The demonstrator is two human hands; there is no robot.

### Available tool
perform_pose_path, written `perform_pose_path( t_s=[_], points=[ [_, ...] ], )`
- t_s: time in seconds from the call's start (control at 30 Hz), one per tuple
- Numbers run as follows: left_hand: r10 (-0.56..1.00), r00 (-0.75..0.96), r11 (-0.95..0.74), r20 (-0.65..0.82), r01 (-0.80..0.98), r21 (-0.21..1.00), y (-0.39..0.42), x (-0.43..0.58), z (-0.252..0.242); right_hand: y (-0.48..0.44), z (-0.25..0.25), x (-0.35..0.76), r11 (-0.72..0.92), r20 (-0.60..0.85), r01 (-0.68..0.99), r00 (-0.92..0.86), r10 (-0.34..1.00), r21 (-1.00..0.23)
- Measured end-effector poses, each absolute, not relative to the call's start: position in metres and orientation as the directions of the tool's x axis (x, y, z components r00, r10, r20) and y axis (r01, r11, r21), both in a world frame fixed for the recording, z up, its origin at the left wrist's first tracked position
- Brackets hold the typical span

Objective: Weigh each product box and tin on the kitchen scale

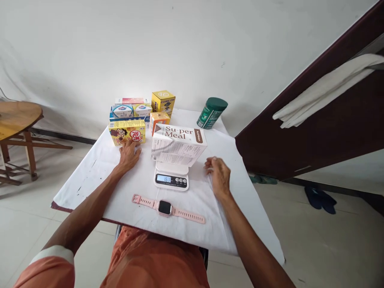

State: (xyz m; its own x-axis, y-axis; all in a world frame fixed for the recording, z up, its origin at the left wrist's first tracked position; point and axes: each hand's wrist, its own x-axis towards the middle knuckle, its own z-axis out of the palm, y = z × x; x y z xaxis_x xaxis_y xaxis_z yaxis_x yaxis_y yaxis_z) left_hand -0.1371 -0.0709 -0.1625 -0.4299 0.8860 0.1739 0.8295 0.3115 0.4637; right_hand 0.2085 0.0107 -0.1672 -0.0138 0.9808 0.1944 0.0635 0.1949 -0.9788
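Note:
In the head view, a white carton marked "Su-per Meal" (180, 146) sits tilted on a white kitchen scale (171, 187). The scale's lit display seems to read 167. My left hand (129, 155) rests on the table with its fingers spread, their tips against the lower front of a yellow box (127, 131). To the right of the scale is my right hand (218, 176), its fingers loosely bent and apart, with nothing seen in them. It does not touch the carton. A pink-strapped smartwatch (165, 207) lies flat in front of the scale.
Behind the yellow box stand several small cartons (122, 111), an orange box (159, 117) and a taller yellow box (163, 102). A green canister (211, 113) stands at the back right of the white-covered table (99, 188). A round wooden table (18, 118) is at left.

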Motion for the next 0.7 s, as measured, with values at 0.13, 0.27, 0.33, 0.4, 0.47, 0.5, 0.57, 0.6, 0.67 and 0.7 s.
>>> perform_pose_path(
  t_s=[0.13,0.27,0.33,0.4,0.47,0.5,0.57,0.6,0.67,0.7],
  points=[
    [0.887,-0.423,0.305,0.186,0.838,0.454,-0.072,-0.137,-0.164,0.004,-0.185,0.211,0.151,0.126,0.199,-0.134,0.983,-0.968],
    [0.885,-0.411,0.286,0.217,0.850,0.442,-0.074,-0.138,-0.168,0.001,-0.174,0.212,0.186,0.148,0.276,-0.152,0.977,-0.943],
    [0.883,-0.402,0.271,0.244,0.859,0.435,-0.075,-0.140,-0.172,0.000,-0.170,0.212,0.190,0.151,0.275,-0.156,0.976,-0.942],
    [0.882,-0.392,0.256,0.261,0.865,0.431,-0.077,-0.141,-0.176,-0.002,-0.170,0.213,0.197,0.157,0.278,-0.159,0.975,-0.940],
    [0.888,-0.376,0.238,0.265,0.868,0.435,-0.080,-0.143,-0.178,-0.003,-0.174,0.215,0.206,0.165,0.287,-0.162,0.973,-0.935],
    [0.893,-0.368,0.230,0.261,0.869,0.438,-0.081,-0.144,-0.179,-0.003,-0.176,0.216,0.207,0.164,0.291,-0.163,0.973,-0.934],
    [0.900,-0.355,0.219,0.252,0.870,0.442,-0.082,-0.145,-0.179,-0.002,-0.179,0.218,0.188,0.146,0.290,-0.161,0.976,-0.938],
    [0.902,-0.352,0.218,0.248,0.870,0.443,-0.082,-0.145,-0.178,-0.001,-0.179,0.219,0.168,0.126,0.279,-0.162,0.979,-0.946],
    [0.905,-0.353,0.222,0.239,0.869,0.442,-0.082,-0.145,-0.177,0.002,-0.172,0.218,0.126,0.088,0.231,-0.170,0.982,-0.965],
    [0.906,-0.354,0.227,0.232,0.869,0.440,-0.082,-0.145,-0.175,0.004,-0.165,0.217,0.120,0.083,0.200,-0.184,0.979,-0.972]
  ],
)
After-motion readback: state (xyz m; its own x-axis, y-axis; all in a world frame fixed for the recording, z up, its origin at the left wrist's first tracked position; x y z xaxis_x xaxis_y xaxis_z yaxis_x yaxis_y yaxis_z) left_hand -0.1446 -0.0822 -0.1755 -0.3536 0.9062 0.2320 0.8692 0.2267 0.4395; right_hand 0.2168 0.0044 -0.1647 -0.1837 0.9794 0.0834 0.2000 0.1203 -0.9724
